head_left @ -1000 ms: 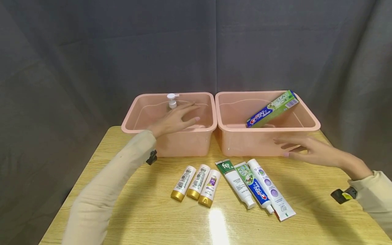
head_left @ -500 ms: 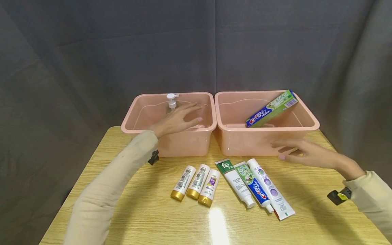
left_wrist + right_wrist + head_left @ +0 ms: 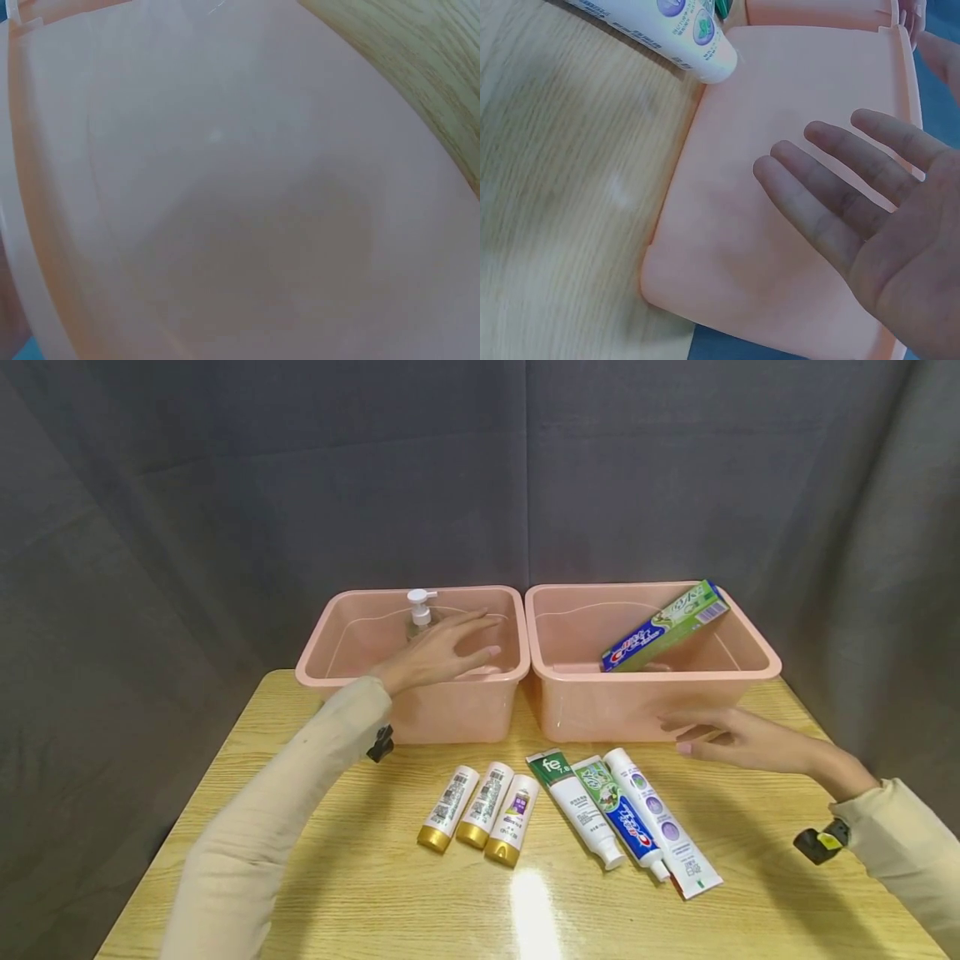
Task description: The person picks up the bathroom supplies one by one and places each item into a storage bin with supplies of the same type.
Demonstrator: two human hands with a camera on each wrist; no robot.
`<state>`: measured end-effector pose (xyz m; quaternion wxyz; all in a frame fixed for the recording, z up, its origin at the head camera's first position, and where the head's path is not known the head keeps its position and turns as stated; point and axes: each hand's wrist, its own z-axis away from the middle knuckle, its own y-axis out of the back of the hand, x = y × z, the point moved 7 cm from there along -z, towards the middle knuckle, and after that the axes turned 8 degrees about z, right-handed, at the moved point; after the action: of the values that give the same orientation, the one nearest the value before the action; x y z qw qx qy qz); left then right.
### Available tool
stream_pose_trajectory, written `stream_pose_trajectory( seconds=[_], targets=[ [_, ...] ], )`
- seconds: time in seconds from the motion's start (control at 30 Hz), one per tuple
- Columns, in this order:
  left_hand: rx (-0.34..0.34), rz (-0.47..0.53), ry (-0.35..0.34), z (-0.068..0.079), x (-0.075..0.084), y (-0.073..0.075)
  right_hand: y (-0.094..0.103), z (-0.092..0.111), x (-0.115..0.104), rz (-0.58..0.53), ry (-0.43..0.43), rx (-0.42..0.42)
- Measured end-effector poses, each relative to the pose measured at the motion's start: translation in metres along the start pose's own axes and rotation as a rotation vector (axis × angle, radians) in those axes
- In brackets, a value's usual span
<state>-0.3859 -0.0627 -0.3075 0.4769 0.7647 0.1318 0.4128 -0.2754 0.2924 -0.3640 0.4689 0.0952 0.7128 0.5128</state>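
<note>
My left hand (image 3: 441,652) is over the left pink bin (image 3: 457,710), fingers extended to the right and nothing in its grasp. Partly behind that hand, a pump bottle (image 3: 420,610) with a white pump head stands in the bin. My right hand (image 3: 742,742) hovers in front of the right pink bin (image 3: 600,710), fingers spread and holding nothing; the right wrist view shows its open palm (image 3: 922,255) beside the bin wall. A green and blue toothpaste box (image 3: 663,631) leans inside the right bin. Only the bin's outer wall (image 3: 240,187) fills the left wrist view.
On the wooden table (image 3: 375,893) lie several tubes: white ones with gold caps (image 3: 486,810), a green-and-white tube (image 3: 577,810), a blue-and-green toothpaste tube (image 3: 624,818), and a white tube with purple dots (image 3: 666,822). A dark curtain (image 3: 525,468) hangs behind the bins.
The left hand has drifted slightly right, uncovering more of the pump bottle. My right hand has shifted a little to the left. Tubes and bins stay in place.
</note>
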Motion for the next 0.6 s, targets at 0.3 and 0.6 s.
stream_pose_trajectory(
  seconds=[0.3,0.6],
  targets=[
    [-0.011,0.014,-0.023,-0.005,0.001,-0.004,-0.011,-0.004,0.010,-0.001,0.001,-0.005],
    [-0.016,0.016,-0.032,-0.008,0.004,-0.008,-0.027,-0.004,0.024,-0.141,-0.039,-0.069]
  ],
)
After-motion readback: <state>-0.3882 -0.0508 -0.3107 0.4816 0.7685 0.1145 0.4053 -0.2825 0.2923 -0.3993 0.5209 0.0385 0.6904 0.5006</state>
